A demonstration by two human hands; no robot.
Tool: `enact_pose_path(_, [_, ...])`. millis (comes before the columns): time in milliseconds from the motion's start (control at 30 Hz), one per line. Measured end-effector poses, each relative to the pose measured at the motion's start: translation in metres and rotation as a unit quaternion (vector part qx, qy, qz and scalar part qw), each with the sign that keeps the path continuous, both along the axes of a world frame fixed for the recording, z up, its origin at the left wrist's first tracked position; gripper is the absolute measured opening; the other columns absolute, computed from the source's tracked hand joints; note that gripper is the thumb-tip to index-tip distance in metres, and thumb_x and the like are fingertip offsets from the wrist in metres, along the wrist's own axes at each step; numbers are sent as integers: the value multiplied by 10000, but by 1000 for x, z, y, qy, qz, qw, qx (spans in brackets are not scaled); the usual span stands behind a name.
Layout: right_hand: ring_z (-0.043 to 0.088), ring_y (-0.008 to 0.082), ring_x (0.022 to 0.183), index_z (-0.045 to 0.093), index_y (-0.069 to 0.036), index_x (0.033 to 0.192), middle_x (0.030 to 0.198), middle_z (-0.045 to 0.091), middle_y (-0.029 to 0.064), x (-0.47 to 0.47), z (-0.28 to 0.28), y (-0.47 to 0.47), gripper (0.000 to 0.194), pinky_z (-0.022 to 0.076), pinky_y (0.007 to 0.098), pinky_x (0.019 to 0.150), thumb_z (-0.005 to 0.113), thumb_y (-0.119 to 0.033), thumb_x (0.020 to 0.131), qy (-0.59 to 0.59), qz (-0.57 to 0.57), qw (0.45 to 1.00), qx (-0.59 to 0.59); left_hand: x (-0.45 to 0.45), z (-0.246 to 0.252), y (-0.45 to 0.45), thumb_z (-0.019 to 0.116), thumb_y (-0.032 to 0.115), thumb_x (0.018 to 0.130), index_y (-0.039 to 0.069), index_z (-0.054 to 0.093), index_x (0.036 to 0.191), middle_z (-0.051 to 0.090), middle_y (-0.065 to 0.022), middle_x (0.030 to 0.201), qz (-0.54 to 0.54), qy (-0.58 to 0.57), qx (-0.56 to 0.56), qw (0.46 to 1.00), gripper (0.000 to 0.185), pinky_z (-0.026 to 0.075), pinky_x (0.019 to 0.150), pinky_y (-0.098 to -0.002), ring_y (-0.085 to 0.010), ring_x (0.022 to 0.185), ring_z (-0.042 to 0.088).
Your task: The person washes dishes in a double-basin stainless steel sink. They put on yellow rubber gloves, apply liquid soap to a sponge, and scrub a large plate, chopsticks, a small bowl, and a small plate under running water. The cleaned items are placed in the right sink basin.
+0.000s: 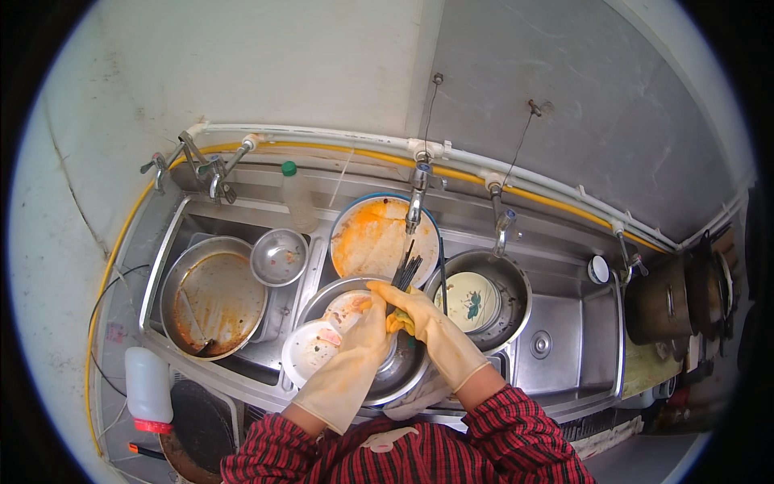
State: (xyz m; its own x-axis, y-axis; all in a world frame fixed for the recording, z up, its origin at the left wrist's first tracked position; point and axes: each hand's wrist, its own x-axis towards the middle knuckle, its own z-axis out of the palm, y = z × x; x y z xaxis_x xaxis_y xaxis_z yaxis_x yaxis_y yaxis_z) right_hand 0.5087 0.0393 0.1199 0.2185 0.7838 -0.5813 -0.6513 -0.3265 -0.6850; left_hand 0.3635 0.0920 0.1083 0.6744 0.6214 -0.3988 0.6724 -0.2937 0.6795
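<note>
Both of my hands wear cream and orange rubber gloves and meet over a steel basin. My left hand (372,327) and my right hand (417,305) are closed around a bundle of black chopsticks (407,272), whose tips point up toward a tap (417,196). Something yellow-green, perhaps a scouring pad (401,322), shows between the gloves. The lower ends of the bundle are hidden. Below my hands, the steel basin (402,384) holds soiled white plates (306,354). Behind it stands a large white basin (375,233) with orange grease stains.
To the right, a steel pot (525,284) holds stacked bowls (468,296), beside a sink basin (580,345). At left are a greasy steel pan (221,284), a small steel bowl (279,257) and a plastic bottle (300,199). A white jug (147,384) stands lower left. Pipes (363,138) cross the wall.
</note>
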Motion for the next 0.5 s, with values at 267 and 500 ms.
enact_pose_path(267, [733,168,772,747,-153,1367,1073,785,88,9,3,7,410,571,260,606,744,-393,1035,0,106,992,73,-26,-1,12,807,246,981,61,471,1589,684,-156,1419,97,-247,-312,912,719,549,1073,-401,-275,1230,711])
enact_pose_path(500, [763,191,807,674,-135,1456,1144,794,123,12,17,7,493,589,261,615,735,-403,1046,5,123,991,56,-41,7,10,757,175,1024,68,656,1443,758,-90,1175,96,-168,-517,834,445,596,891,-351,-193,968,731])
